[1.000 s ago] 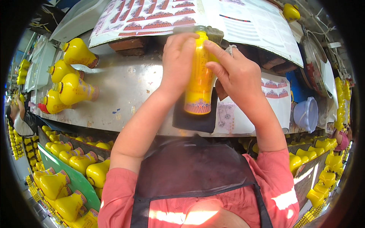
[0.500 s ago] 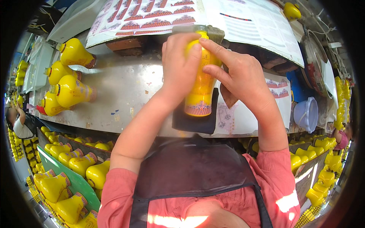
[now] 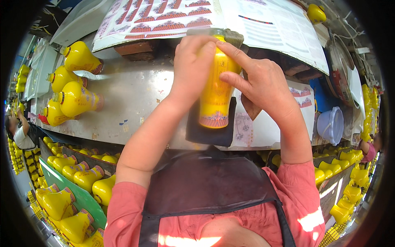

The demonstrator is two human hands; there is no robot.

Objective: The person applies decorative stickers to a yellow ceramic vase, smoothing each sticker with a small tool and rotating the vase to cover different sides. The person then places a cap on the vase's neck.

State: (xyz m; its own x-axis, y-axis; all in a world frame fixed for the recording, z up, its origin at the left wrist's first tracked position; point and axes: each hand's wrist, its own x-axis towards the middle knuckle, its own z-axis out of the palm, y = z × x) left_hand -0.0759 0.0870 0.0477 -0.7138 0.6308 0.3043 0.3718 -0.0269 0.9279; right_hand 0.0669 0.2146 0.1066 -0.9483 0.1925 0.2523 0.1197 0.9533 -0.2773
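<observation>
Both hands grip the yellow bottle (image 3: pixel 217 88) lying on a dark pad (image 3: pixel 212 131) on the bench (image 3: pixel 131 99), left hand (image 3: pixel 192 68) steadying, right hand (image 3: pixel 259 84) apparently pressing a label flat; smoothing it calls for firm, even pressure.

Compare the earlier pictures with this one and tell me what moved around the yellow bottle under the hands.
Little changed. The right hand slid its fingers up toward the neck of the yellow vase-shaped plastic bottle, index finger now laid across the top. The left hand kept its grip on the upper part. The bottle stayed lying on the dark square pad, and the yellow bottles on the metal table did not move.
</observation>
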